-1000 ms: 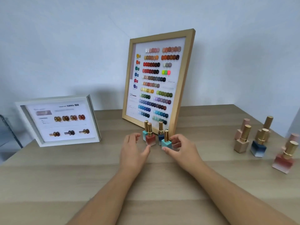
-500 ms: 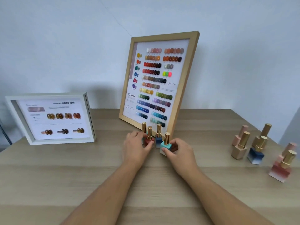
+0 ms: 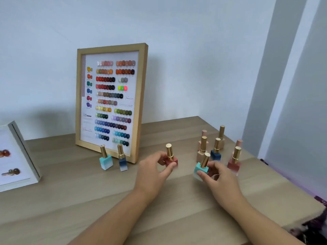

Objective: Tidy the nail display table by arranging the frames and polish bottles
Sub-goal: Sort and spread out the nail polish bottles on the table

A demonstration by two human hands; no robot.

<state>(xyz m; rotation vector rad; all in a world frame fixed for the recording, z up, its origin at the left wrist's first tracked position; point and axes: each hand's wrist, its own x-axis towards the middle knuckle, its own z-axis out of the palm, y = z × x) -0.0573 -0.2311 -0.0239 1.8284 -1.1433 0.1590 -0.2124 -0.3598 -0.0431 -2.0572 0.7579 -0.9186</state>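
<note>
Fingers [image 3: 165, 171] of the left hand [image 3: 152, 172] pinch a red bottle [image 3: 171, 159]; the right hand [image 3: 218, 175] grips a tilted teal bottle [image 3: 200, 169]. Set both down straight by the 6 bottles [image 3: 216, 151] at middle right.

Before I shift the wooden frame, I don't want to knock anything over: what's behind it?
Only the wall shows behind the wooden frame, above and beside it. Its prop and the tabletop directly behind are covered by the frame. Two bottles stand in front.

Bottle cluster [image 3: 216, 147] blocks rt; table [image 3: 70, 200] front-left open.
</note>
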